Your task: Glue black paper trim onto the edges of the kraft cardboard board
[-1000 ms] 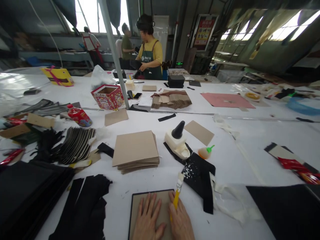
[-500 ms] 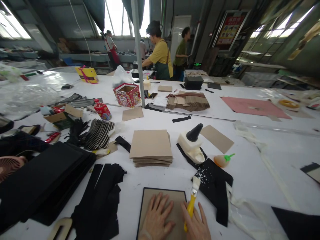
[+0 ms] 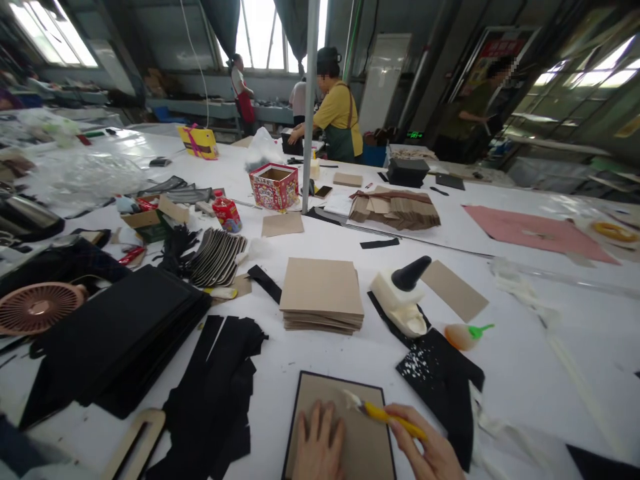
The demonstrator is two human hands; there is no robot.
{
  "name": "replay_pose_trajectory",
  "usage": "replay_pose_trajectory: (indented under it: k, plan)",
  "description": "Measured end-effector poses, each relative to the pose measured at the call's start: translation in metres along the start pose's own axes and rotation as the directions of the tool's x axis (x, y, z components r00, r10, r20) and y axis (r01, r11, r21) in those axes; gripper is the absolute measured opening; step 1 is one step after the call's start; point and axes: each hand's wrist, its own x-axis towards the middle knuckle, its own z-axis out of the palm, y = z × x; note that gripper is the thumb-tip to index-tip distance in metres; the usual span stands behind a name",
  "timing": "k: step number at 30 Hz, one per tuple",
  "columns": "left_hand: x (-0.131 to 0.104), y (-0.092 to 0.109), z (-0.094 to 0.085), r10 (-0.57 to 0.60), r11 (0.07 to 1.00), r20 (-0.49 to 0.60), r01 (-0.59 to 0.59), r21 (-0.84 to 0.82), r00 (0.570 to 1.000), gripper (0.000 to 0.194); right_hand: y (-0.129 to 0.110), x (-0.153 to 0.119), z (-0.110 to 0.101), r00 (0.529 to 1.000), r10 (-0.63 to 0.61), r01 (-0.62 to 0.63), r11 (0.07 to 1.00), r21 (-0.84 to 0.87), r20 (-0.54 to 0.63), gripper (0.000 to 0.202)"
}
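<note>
My left hand (image 3: 320, 443) lies flat, fingers stretched out, on a tan board with a black border (image 3: 367, 433) at the bottom middle. In my right hand (image 3: 425, 443) is a brush with a yellow handle (image 3: 395, 420), its pale bristles over the upper part of the board. Whether the bristles touch the surface I cannot tell. Beyond the board is a stack of tan boards (image 3: 323, 287). To its right, a white plastic container with a black nozzle (image 3: 403, 297) rests on black material (image 3: 445, 380) spotted with white.
At left are a stack of black sheets (image 3: 120, 327), black strips (image 3: 215, 393) and a pink fan (image 3: 40, 307). An orange-and-white bottle with a green tip (image 3: 465, 335) lies at right. A post (image 3: 309, 120) rises behind; a co-worker in yellow (image 3: 340, 113) stands beyond the table.
The brush has swung from upright beside the board to slanting left over it. My right hand has moved off the board's right edge. The whole view has shifted, and one background person moved right.
</note>
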Motion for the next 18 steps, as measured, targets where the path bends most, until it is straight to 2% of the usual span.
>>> replay_pose_trajectory:
  k: [2, 5, 10, 12, 15, 16, 18]
  plan:
    - [-0.001, -0.002, 0.004, 0.001, 1.0, 0.005, -0.001, -0.009, 1.0, 0.07, -0.02, 0.026, 0.01, 0.992, -0.02, 0.012, 0.998, 0.064, 0.123, 0.029]
    - [0.001, -0.004, 0.007, 0.004, 1.0, 0.003, -0.004, -0.021, 1.0, 0.068, -0.04, 0.056, 0.032, 0.951, -0.088, 0.054, 0.991, 0.119, 0.296, 0.029]
    - [0.002, -0.009, 0.019, 0.055, 0.997, -0.048, -0.052, 0.053, 0.997, 0.07, -0.048, 0.084, 0.056, 0.886, -0.187, 0.162, 0.982, 0.095, 0.425, 0.022]
    - [0.001, -0.009, 0.03, 0.05, 0.99, -0.138, -0.031, 0.135, 0.989, 0.062, -0.047, 0.09, 0.057, 0.873, -0.199, 0.194, 0.979, 0.056, 0.445, 0.019]
    - [0.002, -0.004, 0.045, -0.021, 0.961, -0.31, 0.104, 0.255, 0.95, 0.056, -0.04, 0.095, 0.047, 0.857, -0.201, 0.228, 0.974, 0.0, 0.474, 0.016]
    - [0.002, -0.003, 0.047, -0.039, 0.951, -0.34, 0.139, 0.276, 0.94, 0.057, -0.037, 0.095, 0.042, 0.854, -0.193, 0.231, 0.973, -0.019, 0.484, 0.016]
    - [0.002, 0.0, 0.046, -0.042, 0.947, -0.32, 0.14, 0.29, 0.946, 0.061, -0.029, 0.094, 0.028, 0.846, -0.164, 0.223, 0.973, -0.058, 0.508, 0.015]
